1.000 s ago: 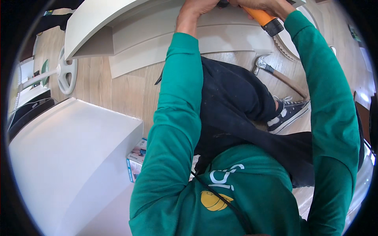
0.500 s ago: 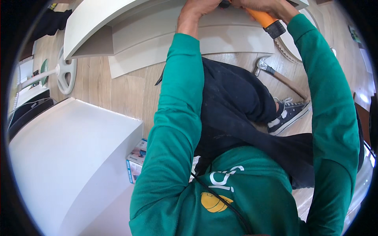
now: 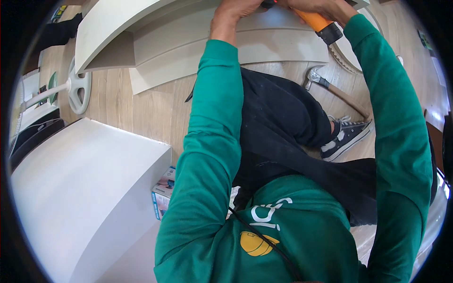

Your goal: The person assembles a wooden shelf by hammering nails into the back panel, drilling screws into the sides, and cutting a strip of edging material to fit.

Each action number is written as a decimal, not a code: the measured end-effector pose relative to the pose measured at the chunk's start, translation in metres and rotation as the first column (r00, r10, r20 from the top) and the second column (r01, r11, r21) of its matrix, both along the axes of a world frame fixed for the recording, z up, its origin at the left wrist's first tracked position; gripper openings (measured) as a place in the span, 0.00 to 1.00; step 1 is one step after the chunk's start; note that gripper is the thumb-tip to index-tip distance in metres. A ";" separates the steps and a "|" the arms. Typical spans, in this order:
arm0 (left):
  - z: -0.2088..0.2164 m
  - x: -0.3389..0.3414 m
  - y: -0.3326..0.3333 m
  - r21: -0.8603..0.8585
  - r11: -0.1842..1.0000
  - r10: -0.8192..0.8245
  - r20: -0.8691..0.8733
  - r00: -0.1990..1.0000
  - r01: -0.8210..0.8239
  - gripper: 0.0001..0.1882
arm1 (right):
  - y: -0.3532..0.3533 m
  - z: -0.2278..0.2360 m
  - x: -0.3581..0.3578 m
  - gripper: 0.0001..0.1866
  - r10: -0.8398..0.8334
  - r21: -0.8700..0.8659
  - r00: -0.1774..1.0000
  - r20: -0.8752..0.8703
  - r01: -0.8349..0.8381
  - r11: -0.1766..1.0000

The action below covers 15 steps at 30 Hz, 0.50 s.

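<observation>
At the top edge, my right hand (image 3: 321, 5) is wrapped around the handle of an orange and black cordless drill (image 3: 315, 22); its battery end points down toward me. My left hand (image 3: 237, 8) is beside the drill's dark front part (image 3: 268, 4), fingers curled and partly cut off by the frame, so what they hold is hidden. Both hands are over a pale curved furniture piece (image 3: 184, 40) with an open compartment at its left end. A faint bluish light spot shows on its inner panel below the drill.
A claw hammer (image 3: 337, 89) lies on the wood floor by my shoe (image 3: 347, 137). A white curved cabinet piece (image 3: 89, 188) stands at left, a small box (image 3: 163, 193) beside it. A white stand base (image 3: 80, 85) and a dark sleeve (image 3: 59, 33) are far left; a round white-topped piece (image 3: 349, 52) is at right.
A bluish light spot has appeared on the panel below the drill, and a small red spot shows near its front. Both hands stay almost in place, a touch higher in view.
</observation>
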<state>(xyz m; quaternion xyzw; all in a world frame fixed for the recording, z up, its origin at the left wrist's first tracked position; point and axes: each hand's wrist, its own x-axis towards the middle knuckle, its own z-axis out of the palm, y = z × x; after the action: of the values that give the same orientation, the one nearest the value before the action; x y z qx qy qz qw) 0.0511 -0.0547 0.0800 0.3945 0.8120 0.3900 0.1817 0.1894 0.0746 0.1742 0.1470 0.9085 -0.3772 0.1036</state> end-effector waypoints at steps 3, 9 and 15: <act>-0.006 -0.006 0.006 0.063 0.993 -0.103 0.039 0.994 0.101 0.53 | 0.013 -0.014 -0.007 0.25 -0.013 0.043 1.000 0.004 0.013 0.999; 0.005 0.009 -0.004 0.181 0.983 0.019 0.090 0.996 -0.035 0.52 | -0.001 0.006 -0.004 0.24 -0.124 0.034 0.970 0.212 0.119 0.992; 0.007 0.002 -0.002 0.106 0.994 -0.039 0.119 0.992 0.027 0.53 | 0.005 -0.003 -0.008 0.26 -0.060 0.093 0.982 0.178 0.044 0.995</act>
<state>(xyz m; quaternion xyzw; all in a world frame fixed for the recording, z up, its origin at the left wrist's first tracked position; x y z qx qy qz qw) 0.0531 -0.0569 0.0869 0.3925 0.7715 0.4518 0.2160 0.1812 0.0791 0.1710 0.2086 0.9072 -0.3240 0.1689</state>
